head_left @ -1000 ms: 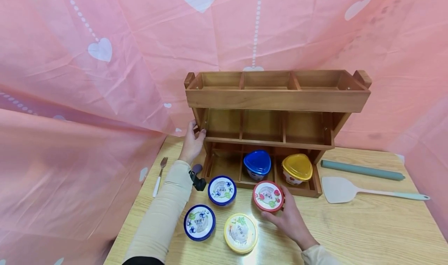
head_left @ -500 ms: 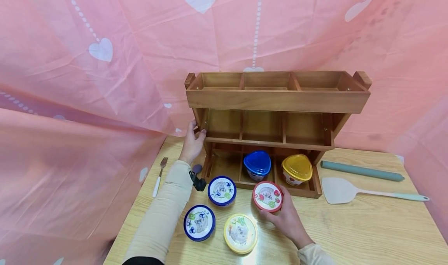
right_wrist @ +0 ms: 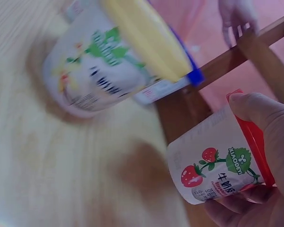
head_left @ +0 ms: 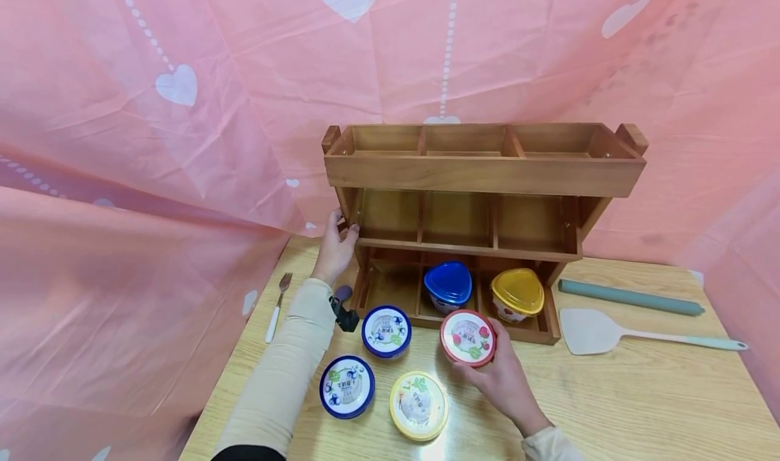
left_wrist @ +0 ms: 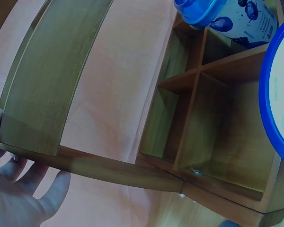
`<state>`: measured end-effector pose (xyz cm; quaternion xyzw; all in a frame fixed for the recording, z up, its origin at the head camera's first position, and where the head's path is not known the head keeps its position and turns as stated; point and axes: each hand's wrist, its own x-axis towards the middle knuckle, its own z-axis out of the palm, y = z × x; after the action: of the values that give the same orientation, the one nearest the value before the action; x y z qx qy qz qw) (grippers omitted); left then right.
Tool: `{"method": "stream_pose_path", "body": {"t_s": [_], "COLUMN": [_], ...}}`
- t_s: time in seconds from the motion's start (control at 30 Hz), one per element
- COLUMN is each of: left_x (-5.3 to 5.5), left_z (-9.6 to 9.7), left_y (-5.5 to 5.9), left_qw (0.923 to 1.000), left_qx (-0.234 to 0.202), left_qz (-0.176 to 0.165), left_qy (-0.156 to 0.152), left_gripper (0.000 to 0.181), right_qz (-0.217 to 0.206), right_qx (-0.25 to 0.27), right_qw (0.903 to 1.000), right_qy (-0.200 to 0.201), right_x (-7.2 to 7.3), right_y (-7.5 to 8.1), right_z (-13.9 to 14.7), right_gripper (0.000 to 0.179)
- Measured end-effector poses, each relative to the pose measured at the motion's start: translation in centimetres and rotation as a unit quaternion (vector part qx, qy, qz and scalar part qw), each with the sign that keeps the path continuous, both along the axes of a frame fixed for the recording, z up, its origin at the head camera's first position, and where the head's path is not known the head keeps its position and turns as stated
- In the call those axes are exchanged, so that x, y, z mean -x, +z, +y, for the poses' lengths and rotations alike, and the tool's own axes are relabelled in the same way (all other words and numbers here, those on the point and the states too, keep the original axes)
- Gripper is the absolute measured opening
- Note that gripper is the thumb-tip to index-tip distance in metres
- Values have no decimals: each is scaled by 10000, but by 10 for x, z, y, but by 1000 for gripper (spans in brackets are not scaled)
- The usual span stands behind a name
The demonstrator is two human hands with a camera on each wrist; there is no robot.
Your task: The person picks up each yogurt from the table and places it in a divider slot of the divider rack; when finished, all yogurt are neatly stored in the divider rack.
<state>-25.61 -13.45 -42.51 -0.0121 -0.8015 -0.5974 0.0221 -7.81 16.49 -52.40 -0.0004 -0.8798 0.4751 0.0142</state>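
My right hand [head_left: 508,383] grips a strawberry pudding cup with a red-rimmed lid [head_left: 468,338], fingers and thumb around its lid end. The right wrist view shows this strawberry cup [right_wrist: 215,161] off the table, a shadow beneath it. My left hand [head_left: 335,248] holds the left side of a three-tier wooden rack [head_left: 484,175]; in the left wrist view that hand [left_wrist: 23,189] has its fingers about the side piece. On the bottom tier, a blue-lidded cup [head_left: 449,283] sits in the middle compartment and a yellow-lidded cup [head_left: 518,292] in the right one.
Two blue-rimmed cups [head_left: 386,332] [head_left: 347,387] and a yellow-rimmed cup [head_left: 419,407] stand in front of the rack. A fork [head_left: 278,309] and a dark spoon [head_left: 344,293] lie left. At right are a spatula [head_left: 591,330] and a green rod [head_left: 630,297]. Pink curtain [head_left: 244,109] hangs behind.
The strawberry cup in my right hand has risen and tilted very slightly toward the rack. My left hand keeps its hold on the rack's side.
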Motion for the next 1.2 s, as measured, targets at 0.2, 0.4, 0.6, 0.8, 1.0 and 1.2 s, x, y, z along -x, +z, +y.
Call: {"method": "stream_pose_path", "body": {"t_s": [0.2,0.4,0.6,0.8,1.0,1.2], "left_x": [0,-1,1,1,1,0], "left_z": [0,0,0,0,0,0], "left_y": [0,1,0,1,1,1], "left_qw": [10000,10000,10000,10000,10000,10000], "left_qx": [24,65,56,46,1,39], "left_qz": [16,13,16,-37,38,15], "left_qy": [11,52,38,28,-5,10], "left_gripper": [47,47,48,48,49,50], "right_qz": [225,497,667,627,640,616], "right_qx": [-13,-182,-286,-225,-161,-113], "right_qw": [9997,9986,9974,9977,9973,9966], "right_qy": [46,45,48,110,318,538], "right_x": [-3,-4,-3,0,9,26], "right_y": [26,41,50,60,71,77], "right_z": [0,-3,-8,-15,-27,-44], "right_gripper": [108,108,107,106,107,108]}}
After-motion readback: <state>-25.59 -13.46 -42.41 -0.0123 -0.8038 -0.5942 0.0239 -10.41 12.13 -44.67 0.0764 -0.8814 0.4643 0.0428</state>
